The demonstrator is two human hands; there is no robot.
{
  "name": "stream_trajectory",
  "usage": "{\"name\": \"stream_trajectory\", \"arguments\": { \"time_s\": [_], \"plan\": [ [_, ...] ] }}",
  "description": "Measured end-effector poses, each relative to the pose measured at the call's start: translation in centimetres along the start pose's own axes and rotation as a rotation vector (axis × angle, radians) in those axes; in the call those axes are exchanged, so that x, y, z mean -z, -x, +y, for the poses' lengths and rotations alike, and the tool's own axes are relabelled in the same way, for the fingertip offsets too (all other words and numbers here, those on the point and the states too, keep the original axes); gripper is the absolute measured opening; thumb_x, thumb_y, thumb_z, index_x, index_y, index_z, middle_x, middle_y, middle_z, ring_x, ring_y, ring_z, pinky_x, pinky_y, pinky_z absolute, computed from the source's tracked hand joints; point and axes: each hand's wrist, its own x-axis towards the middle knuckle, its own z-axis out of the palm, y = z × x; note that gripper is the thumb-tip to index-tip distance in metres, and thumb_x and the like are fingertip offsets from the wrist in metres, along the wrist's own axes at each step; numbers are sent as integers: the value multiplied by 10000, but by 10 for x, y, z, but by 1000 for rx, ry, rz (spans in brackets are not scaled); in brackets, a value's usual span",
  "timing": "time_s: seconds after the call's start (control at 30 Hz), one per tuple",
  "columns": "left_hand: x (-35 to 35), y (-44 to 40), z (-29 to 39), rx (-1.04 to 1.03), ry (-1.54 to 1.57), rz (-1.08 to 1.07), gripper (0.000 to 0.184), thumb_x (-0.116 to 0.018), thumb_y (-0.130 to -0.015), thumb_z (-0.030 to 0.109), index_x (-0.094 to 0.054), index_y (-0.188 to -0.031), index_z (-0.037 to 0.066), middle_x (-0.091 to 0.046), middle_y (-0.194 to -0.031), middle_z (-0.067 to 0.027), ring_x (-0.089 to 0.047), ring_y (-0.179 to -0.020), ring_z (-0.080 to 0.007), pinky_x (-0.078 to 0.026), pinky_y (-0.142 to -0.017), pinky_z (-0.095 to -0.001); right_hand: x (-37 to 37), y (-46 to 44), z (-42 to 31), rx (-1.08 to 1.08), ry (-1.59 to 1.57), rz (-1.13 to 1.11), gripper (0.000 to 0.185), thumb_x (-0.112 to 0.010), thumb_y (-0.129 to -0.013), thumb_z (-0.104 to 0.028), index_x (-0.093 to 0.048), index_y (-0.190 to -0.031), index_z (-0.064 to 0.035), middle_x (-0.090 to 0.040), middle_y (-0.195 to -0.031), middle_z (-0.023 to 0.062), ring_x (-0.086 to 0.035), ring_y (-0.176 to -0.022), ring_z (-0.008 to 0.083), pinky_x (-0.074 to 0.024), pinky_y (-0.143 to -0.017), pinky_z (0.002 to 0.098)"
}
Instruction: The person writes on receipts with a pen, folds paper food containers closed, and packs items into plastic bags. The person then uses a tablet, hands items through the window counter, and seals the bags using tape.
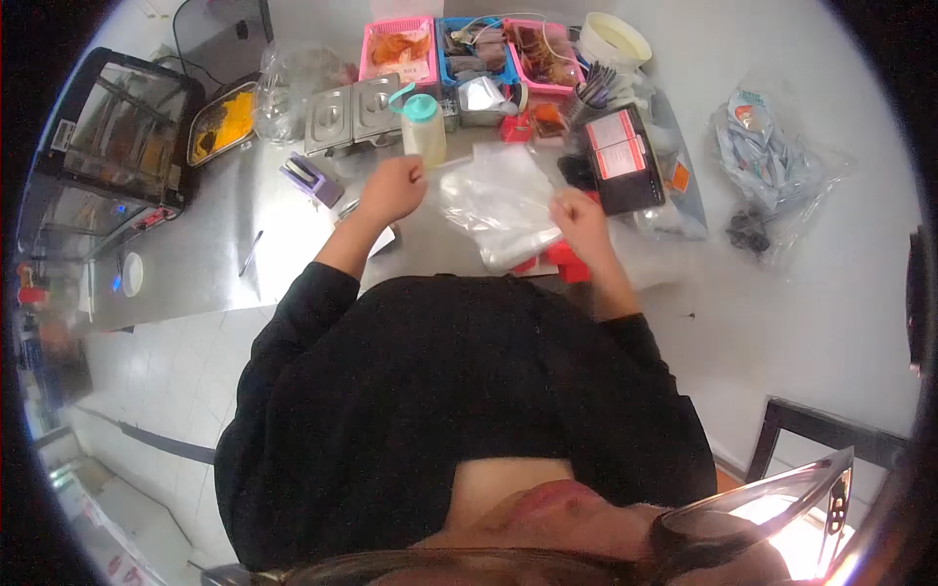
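A clear plastic bag (498, 200) is spread over the counter in front of my body. My right hand (583, 225) is closed, its fingers pinching the bag's right edge. On the other side, my left hand (393, 188) is also closed, near the bag's upper left corner. A thin pale strip runs from its fingers towards the bag; what exactly they grip is too small to tell. Below the bag, a red object (569, 262) is partly covered. Just beyond my left hand stands a squeeze jar with a turquoise lid (422, 117).
Pink and blue baskets (476, 49) with packets line the back, near lidded steel pans (352, 115). A black case with red-and-white labels (625, 161) stands at right. On the left are a purple tape dispenser (310, 181), a tray of yellow food (225, 122) and a glass display warmer (107, 146).
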Motion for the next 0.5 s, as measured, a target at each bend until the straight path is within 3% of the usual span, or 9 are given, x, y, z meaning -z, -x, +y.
{"name": "stream_trajectory", "arguments": {
  "time_s": [0.07,0.13,0.23,0.3,0.4,0.43,0.5],
  "plan": [
    [-3,10,33,-185,186,-20,152,-604,-823,121,-521,-753,14,-569,-706,-207,-567,-671,-349,-445,-632,-449,-25,-9,-34,-289,-125,-30,260,-690,-880,-158,-560,-740,17,-615,-837,150,-607,-737,198,-475,-672,350],
    [-13,16,54,-354,268,-126,116,-587,-789,68,-488,-780,10,-530,-685,-198,-520,-628,-356,-430,-596,-438,-33,-26,-63,-360,143,-111,338,-705,-894,-245,-546,-731,4,-611,-795,151,-612,-743,178,-481,-656,352],
    [-6,-9,-14,-105,46,80,95,-572,-803,57,-488,-800,13,-513,-691,-185,-471,-604,-336,-419,-583,-412,11,-31,26,-427,355,236,437,-627,-933,-308,-510,-655,7,-583,-678,221,-586,-659,403,-457,-624,442],
    [5,-21,-66,19,-3,158,108,-598,-822,92,-516,-857,31,-546,-686,-127,-532,-621,-264,-427,-585,-391,30,-11,73,-473,345,286,471,-595,-945,-353,-528,-652,10,-584,-701,256,-580,-702,445,-453,-644,477],
    [10,-10,-58,290,482,156,140,-598,-809,78,-533,-930,52,-573,-701,-106,-533,-610,-264,-429,-575,-383,28,8,68,-433,462,240,463,-628,-920,-391,-554,-686,2,-598,-719,262,-597,-734,453,-456,-668,500],
    [2,-11,-62,266,471,192,166,-589,-800,63,-549,-961,56,-599,-737,-125,-549,-638,-300,-446,-600,-387,22,20,58,-403,524,198,453,-653,-904,-398,-563,-704,-2,-605,-722,256,-606,-740,446,-458,-675,503],
    [-19,-21,-73,214,448,270,242,-571,-783,34,-581,-1022,64,-651,-810,-163,-579,-695,-371,-481,-650,-394,13,30,32,-601,455,-5,442,-730,-836,-415,-580,-766,-5,-642,-802,240,-624,-793,435,-481,-707,495]
  ]
}}
